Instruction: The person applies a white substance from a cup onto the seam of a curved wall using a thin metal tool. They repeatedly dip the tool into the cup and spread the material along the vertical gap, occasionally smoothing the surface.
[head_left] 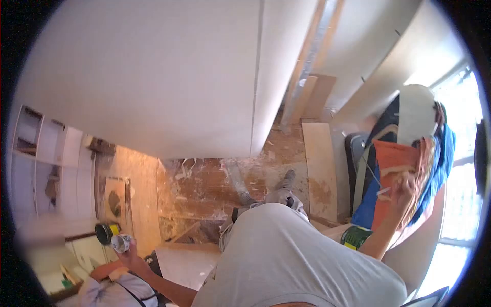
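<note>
The worn brown wooden floor (204, 192) is strewn with white plaster splashes and scraps (188, 166). A large white panel (153, 77) rises from it. A pale plywood board (319, 169) lies flat on the right, with a green-and-yellow can (354, 237) near its lower end. A flat white sheet (186, 263) lies closer in.

A broad off-white flat panel (153, 77) fills twelve o'clock. The reddish-brown wooden floor (204, 189) at centre is flecked with pale debris. At three o'clock an orange cloth (391, 158) overlaps bright blue fabric (441, 163). At eight o'clock, a small silvery round tin (121, 242).
</note>
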Demonstrator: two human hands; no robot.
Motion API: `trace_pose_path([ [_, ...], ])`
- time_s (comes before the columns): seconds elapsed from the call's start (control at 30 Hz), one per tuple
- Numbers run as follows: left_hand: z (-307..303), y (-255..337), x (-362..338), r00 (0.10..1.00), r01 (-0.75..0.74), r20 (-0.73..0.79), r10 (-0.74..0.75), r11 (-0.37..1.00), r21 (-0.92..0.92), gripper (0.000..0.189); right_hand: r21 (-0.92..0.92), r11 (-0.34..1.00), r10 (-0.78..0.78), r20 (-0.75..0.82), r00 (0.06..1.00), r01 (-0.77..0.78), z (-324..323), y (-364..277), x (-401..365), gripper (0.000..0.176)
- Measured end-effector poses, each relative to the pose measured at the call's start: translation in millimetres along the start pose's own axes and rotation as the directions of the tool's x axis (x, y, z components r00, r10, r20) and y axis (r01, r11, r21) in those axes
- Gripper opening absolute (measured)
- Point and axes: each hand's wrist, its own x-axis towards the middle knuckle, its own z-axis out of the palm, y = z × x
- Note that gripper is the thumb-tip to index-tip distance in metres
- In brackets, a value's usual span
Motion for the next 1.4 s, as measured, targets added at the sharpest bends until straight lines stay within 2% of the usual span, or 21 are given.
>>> trace_pose_path([
  [0.07, -6, -6, -12, 1.0, 0.003, -0.009, -0.004, 1.0, -0.026, 0.061, -0.058, 0.998, 0.006, -0.001, 1.0, -0.006, 4, 14, -6, 0.011],
  [0.17, 26, -47, 4, 0.998, -0.058, 0.022, 0.058, 0.998, 0.001, 0.062, -0.134, 0.974, 0.193, 0.08, 0.978, -0.181, 73, 53, 2, 0.012],
  [0.2, 60, -31, 7, 0.997, -0.045, 0.06, 0.048, 0.997, -0.064, 0.062, -0.195, 0.951, 0.259, 0.067, 0.964, -0.242, 102, 68, 18, 0.012],
  [0.23, 99, -19, 4, 0.995, -0.034, 0.087, 0.046, 0.991, -0.132, 0.063, -0.114, 0.96, 0.267, 0.111, 0.957, -0.254, 133, 85, 29, 0.01],
  [0.3, 157, -11, 14, 0.957, -0.049, 0.263, 0.123, 0.961, -0.272, 0.063, -0.14, 0.952, 0.304, 0.329, 0.894, -0.272, 183, 107, 57, 0.011],
  [0.43, 259, 77, -21, 0.905, 0.056, 0.422, 0.049, 0.971, -0.232, 0.061, -0.23, 0.935, 0.352, 0.51, 0.785, -0.27, 272, 123, 87, 0.012],
  [0.57, 299, 67, -42, 0.852, 0.059, 0.512, 0.112, 0.95, -0.307, 0.062, -0.261, 0.937, 0.347, 0.633, 0.692, -0.231, 314, 125, 95, 0.012],
  [0.63, 307, 59, -49, 0.836, 0.005, 0.541, 0.092, 0.985, -0.175, 0.063, -0.313, 0.921, 0.383, 0.627, 0.678, -0.231, 315, 129, 94, 0.016],
  [0.8, 308, 31, -73, 0.864, 0.046, 0.504, 0.013, 0.994, -0.103, 0.061, -0.455, 0.857, 0.491, 0.578, 0.652, -0.242, 321, 146, 91, 0.027],
  [0.87, 303, 26, -83, 0.85, 0.078, 0.51, -0.132, 0.989, 0.126, 0.061, -0.468, 0.846, 0.516, 0.595, 0.616, -0.256, 317, 158, 97, 0.031],
  [0.9, 299, 22, -90, 0.855, 0.087, 0.498, -0.143, 0.987, 0.135, 0.061, -0.47, 0.843, 0.524, 0.602, 0.603, -0.263, 315, 158, 99, 0.031],
  [0.97, 301, 5, -103, 0.869, -0.013, 0.468, -0.163, 0.936, 0.351, 0.07, -0.478, 0.831, 0.545, 0.601, 0.585, -0.283, 312, 165, 111, 0.032],
  [1.03, 306, -32, -130, 0.868, 0.145, 0.439, -0.23, 0.965, 0.218, 0.076, -0.633, 0.752, 0.597, 0.537, 0.597, -0.183, 298, 169, 121, 0.035],
  [1.07, 312, 2, -136, 0.839, 0.163, 0.404, -0.364, 0.878, 0.45, 0.082, -0.617, 0.737, 0.634, 0.492, 0.596, -0.276, 305, 166, 120, 0.032],
  [1.1, 315, 15, -155, 0.942, 0.02, 0.311, -0.125, 0.948, 0.319, 0.086, -0.633, 0.694, 0.655, 0.357, 0.666, -0.343, 297, 180, 120, 0.03],
  [1.13, 315, -41, -160, 0.882, 0.067, 0.382, -0.275, 0.877, 0.476, 0.086, -0.553, 0.764, 0.633, 0.543, 0.551, -0.332, 287, 188, 139, 0.027],
  [1.17, 322, -23, -177, 0.963, -0.05, 0.263, -0.053, 0.929, 0.367, 0.084, -0.535, 0.773, 0.621, 0.531, 0.577, -0.34, 292, 191, 140, 0.031],
  [1.23, 323, 20, -192, 0.96, 0.009, 0.263, -0.101, 0.944, 0.33, 0.08, -0.44, 0.868, 0.497, 0.782, 0.376, -0.232, 266, 235, 173, 0.028],
  [1.27, 321, 24, -211, 0.976, 0.043, 0.186, -0.112, 0.939, 0.342, 0.08, -0.362, 0.91, 0.408, 0.866, 0.29, -0.201, 254, 260, 192, 0.028],
  [1.37, 340, 36, -247, 0.977, 0.173, 0.064, -0.204, 0.93, 0.323, 0.083, -0.409, 0.867, 0.462, 0.874, 0.152, -0.285, 261, 239, 196, 0.031],
  [1.4, 334, 57, -267, 0.96, 0.278, -0.064, -0.274, 0.889, 0.365, 0.078, -0.415, 0.862, 0.462, 0.879, 0.117, -0.292, 254, 245, 204, 0.033],
])
